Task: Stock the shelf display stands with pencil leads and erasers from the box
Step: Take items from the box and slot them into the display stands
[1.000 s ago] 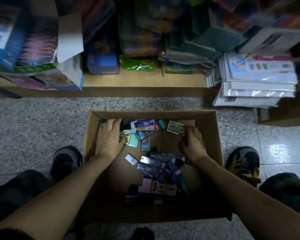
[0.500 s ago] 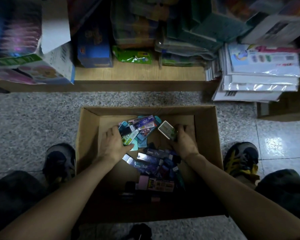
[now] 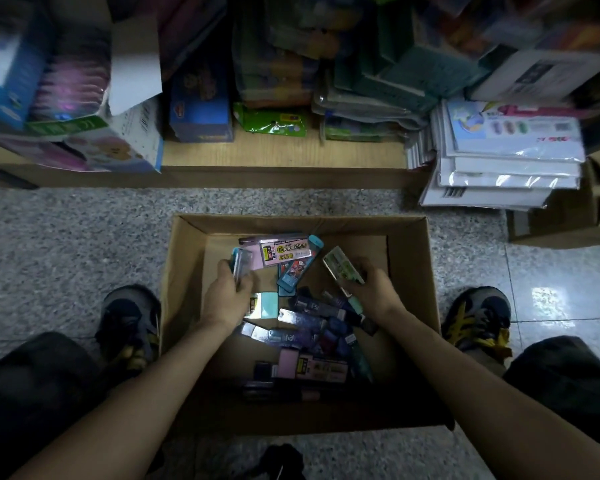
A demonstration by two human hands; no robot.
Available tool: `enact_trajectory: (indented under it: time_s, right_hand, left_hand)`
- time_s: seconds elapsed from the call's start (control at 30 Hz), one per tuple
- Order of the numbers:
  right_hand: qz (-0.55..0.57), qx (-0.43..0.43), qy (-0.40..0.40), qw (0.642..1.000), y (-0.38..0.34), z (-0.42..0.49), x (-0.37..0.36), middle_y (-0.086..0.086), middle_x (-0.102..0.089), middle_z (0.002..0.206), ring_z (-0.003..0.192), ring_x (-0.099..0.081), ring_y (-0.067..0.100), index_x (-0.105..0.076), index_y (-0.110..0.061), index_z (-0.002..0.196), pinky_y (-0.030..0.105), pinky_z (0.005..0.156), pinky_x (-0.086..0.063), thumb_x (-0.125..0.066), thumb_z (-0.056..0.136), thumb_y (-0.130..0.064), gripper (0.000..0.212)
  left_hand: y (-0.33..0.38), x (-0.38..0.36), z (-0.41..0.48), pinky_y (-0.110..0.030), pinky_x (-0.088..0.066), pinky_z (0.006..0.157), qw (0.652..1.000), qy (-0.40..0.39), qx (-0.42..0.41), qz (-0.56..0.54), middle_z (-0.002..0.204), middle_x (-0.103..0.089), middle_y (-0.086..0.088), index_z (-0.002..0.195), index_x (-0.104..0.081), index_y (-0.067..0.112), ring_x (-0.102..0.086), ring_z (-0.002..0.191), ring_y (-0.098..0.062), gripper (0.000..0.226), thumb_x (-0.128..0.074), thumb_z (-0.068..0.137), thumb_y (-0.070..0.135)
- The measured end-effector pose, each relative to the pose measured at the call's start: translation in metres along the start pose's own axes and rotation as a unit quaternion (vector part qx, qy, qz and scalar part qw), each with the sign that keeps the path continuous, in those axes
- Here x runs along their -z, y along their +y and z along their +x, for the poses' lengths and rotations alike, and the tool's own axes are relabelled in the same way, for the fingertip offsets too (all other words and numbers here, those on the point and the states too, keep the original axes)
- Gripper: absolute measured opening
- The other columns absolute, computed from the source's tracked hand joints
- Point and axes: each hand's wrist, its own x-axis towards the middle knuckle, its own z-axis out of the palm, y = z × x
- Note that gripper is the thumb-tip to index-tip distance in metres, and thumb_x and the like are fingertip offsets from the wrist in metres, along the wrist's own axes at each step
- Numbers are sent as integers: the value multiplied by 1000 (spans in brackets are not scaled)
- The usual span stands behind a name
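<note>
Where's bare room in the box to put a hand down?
Bare box floor: the back right corner beyond the right hand, and near left, between the left arm and the packs. The middle is crowded with packs, back to front. Speckled floor left of the box is bare.

A shop is shown, most likely a stationery or toy store, seen from above at floor level. A low wooden shelf (image 3: 284, 154) is crowded with sealed retail goods: printed cartons (image 3: 125, 140), a blue box (image 3: 201, 112), a green packet (image 3: 271, 121) and plastic-wrapped bundles (image 3: 364, 105). Beside its right end, a stack of white wrapped packs (image 3: 506, 168) is piled up, and a barcode label (image 3: 454, 192) is seen on one of the lower packs. On the speckled stone floor (image 3: 66, 244) in front, an open cardboard box (image 3: 184, 271) is set down, filled with small packs (image 3: 312, 317) in pink, teal and purple printed sleeves. A second carton (image 3: 561, 230) is seen at the right, next to glossy tiles (image 3: 561, 292).
</note>
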Motion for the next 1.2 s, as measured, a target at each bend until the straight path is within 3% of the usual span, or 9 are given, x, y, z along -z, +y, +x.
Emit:
enact_trajectory:
  time_s: [0.1, 0.17, 0.27, 0.37, 0.5, 0.63, 0.73, 0.97, 1.2]
  right_hand:
    - [142, -4, -25, 990, -16, -17, 6, -3, -66, 93, 68, -65, 8, -56, -8, 115, 18, 53, -52, -68, 86, -20, 33]
    - [210, -9, -66, 975, -29, -30, 10, 3, -66, 92, 63, -65, 12, -57, -11, 111, 24, 50, -52, -66, 87, -16, 27]
    - [256, 2, -151, 955, -53, -50, 22, 8, -67, 84, 64, -63, 17, -59, -6, 116, 27, 49, -51, -59, 89, -4, 28]
    - [208, 61, -190, 958, -83, -74, 43, -1, -70, 70, 60, -65, 11, -65, -5, 108, 21, 51, -50, -60, 87, -4, 22]
    - [117, 172, -116, 971, -130, -102, 69, -11, -68, 59, 50, -59, -1, -66, -14, 87, 11, 45, -42, -69, 83, -10, 6]
    - [148, 236, -7, 960, -172, -125, 87, -7, -63, 55, 43, -51, 1, -62, -15, 87, 13, 42, -38, -72, 81, -16, 12]
    - [149, 298, 44, 942, -205, -146, 98, -10, -62, 51, 43, -51, 0, -57, -19, 83, 15, 41, -40, -69, 84, -17, 12]
    - [183, 370, 31, 910, -271, -192, 135, -6, -63, 65, 54, -56, 2, -54, -12, 105, 17, 52, -49, -49, 97, -14, 10]
    - [150, 411, 61, 897, -328, -213, 174, 8, -61, 74, 61, -56, 12, -56, -13, 95, 17, 49, -45, -51, 96, -16, 6]
  left_hand:
    - [8, 6, -15, -32, -50, 68, 981, -45, 26, -188, 90, -65, -3, 98, -47, 24, -64, 74, -16, 9, -52, 95, 17]
    - [19, 12, -27, -31, -52, 65, 964, -56, 20, -260, 86, -67, 1, 95, -50, 29, -65, 67, -12, 17, -52, 94, 12]
    - [46, 27, -44, -24, -51, 56, 939, -61, -12, -338, 78, -67, 0, 98, -55, 23, -63, 61, -9, 9, -56, 93, 15]
    - [75, 52, -61, -28, -53, 68, 932, -73, -67, -350, 83, -69, 0, 99, -62, 19, -66, 73, -10, 25, -65, 83, 38]
    - [100, 86, -80, -36, -55, 81, 923, -94, -111, -356, 100, -73, -6, 106, -62, 17, -69, 92, -22, 42, -74, 71, 35]
    - [122, 116, -100, -18, -52, 55, 917, -103, -168, -347, 79, -74, 4, 101, -61, 18, -67, 63, -5, 36, -74, 68, 26]
    - [144, 138, -114, -17, -49, 52, 913, -104, -216, -329, 75, -73, 8, 101, -59, 17, -65, 57, -3, 34, -74, 71, 24]
    - [198, 187, -141, -19, -50, 50, 903, -111, -275, -309, 75, -72, 3, 97, -58, 15, -64, 54, -8, 23, -72, 78, 19]
    - [238, 248, -150, -16, -49, 55, 889, -31, -359, -281, 78, -72, 14, 99, -59, 25, -67, 64, -3, 41, -66, 67, 49]
